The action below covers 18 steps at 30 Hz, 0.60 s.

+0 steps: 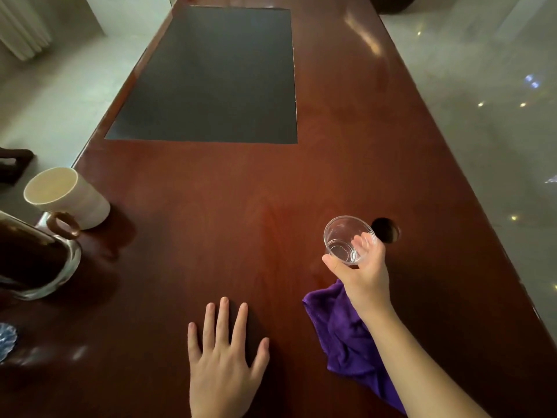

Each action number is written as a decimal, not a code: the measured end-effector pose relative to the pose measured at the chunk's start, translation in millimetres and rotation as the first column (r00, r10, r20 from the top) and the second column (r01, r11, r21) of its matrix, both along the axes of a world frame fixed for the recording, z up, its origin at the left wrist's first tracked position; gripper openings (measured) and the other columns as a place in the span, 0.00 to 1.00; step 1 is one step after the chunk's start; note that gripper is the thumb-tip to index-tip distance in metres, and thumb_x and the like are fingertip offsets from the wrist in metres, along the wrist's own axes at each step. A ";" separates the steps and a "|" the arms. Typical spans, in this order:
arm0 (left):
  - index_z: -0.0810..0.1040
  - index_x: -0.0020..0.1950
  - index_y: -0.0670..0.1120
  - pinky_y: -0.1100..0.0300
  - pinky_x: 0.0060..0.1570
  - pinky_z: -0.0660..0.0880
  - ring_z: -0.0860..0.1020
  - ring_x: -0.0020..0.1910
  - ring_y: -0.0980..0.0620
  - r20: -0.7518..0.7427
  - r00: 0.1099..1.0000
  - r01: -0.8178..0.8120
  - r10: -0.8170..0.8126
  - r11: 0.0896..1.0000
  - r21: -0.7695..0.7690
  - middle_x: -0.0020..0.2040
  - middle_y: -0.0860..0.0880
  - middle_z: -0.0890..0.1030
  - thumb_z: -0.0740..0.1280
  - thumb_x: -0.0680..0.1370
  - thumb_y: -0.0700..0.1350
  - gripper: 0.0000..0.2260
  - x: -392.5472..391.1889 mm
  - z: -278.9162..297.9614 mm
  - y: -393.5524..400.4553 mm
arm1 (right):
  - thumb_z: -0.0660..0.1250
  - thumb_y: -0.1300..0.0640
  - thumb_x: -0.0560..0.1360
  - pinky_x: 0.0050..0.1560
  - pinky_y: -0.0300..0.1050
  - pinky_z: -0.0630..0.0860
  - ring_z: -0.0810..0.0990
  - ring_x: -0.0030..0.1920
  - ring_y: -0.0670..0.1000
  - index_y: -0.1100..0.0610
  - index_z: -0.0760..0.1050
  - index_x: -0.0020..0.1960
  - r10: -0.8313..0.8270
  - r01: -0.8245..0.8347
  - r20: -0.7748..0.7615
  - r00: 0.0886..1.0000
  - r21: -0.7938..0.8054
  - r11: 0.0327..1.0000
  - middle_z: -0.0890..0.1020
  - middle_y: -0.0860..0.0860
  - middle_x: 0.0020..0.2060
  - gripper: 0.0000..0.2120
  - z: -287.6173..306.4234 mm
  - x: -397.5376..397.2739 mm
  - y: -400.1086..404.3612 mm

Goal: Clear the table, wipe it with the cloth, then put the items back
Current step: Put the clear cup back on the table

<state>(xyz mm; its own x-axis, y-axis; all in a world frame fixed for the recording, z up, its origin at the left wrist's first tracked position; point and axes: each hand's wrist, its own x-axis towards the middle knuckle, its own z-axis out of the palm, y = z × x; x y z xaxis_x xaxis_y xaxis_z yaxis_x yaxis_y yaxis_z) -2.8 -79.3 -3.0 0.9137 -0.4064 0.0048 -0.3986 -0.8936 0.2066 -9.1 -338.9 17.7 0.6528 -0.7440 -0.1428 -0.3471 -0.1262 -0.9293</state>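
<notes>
My right hand [363, 274] grips a small clear glass cup [346, 238] from below and holds it above the red-brown wooden table [241, 206], to the right of centre. Under that forearm lies a crumpled purple cloth [346, 336] on the table. My left hand [224, 360] rests flat on the table near the front edge, fingers spread, holding nothing. At the left edge stands a cream mug [69, 196] with a brown ring handle. Beside it is a glass vessel [36, 260] with dark contents.
A dark grey mat [211, 79] covers the far middle of the table. A round cable hole [387, 229] sits just behind the held cup. A small blue-white patterned object [6, 339] shows at the left border. Pale floor lies on both sides.
</notes>
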 end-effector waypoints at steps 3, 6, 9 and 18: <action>0.75 0.70 0.49 0.36 0.70 0.60 0.64 0.74 0.42 -0.024 1.000 -0.003 0.004 1.000 0.016 0.73 0.43 0.70 0.56 0.72 0.64 0.31 0.3 3.0 -0.1 | 0.79 0.47 0.64 0.50 0.29 0.68 0.71 0.63 0.43 0.45 0.58 0.73 0.015 -0.015 -0.026 1.000 0.000 1.000 0.70 0.40 0.65 0.44 -1.3 -1.5 -1.2; 0.74 0.70 0.49 0.37 0.70 0.60 0.64 0.74 0.42 -0.037 0.999 0.004 -0.003 1.000 0.028 0.73 0.43 0.69 0.56 0.73 0.64 0.31 0.1 5.5 -0.1 | 0.77 0.55 0.67 0.54 0.33 0.67 0.70 0.65 0.44 0.42 0.54 0.75 0.048 -0.046 -0.066 0.997 0.022 0.999 0.69 0.42 0.69 0.45 -3.0 -6.1 -4.9; 0.75 0.70 0.49 0.37 0.70 0.59 0.65 0.73 0.41 -0.044 0.999 0.009 -0.008 1.000 0.025 0.73 0.43 0.70 0.56 0.73 0.64 0.31 0.3 7.0 0.6 | 0.71 0.64 0.69 0.62 0.43 0.68 0.67 0.71 0.49 0.43 0.51 0.77 0.065 -0.059 -0.098 0.993 0.063 0.996 0.67 0.46 0.73 0.46 -0.9 -15.1 -8.8; 0.82 0.60 0.44 0.32 0.58 0.70 0.78 0.59 0.36 0.033 0.993 0.105 -0.110 0.987 0.126 0.59 0.39 0.81 0.55 0.74 0.61 0.27 24.1 23.9 -5.4 | 0.62 0.58 0.76 0.66 0.52 0.67 0.68 0.70 0.56 0.57 0.68 0.72 -0.135 -0.029 -0.321 0.938 -0.457 0.889 0.72 0.56 0.70 0.24 47.9 -42.1 -19.6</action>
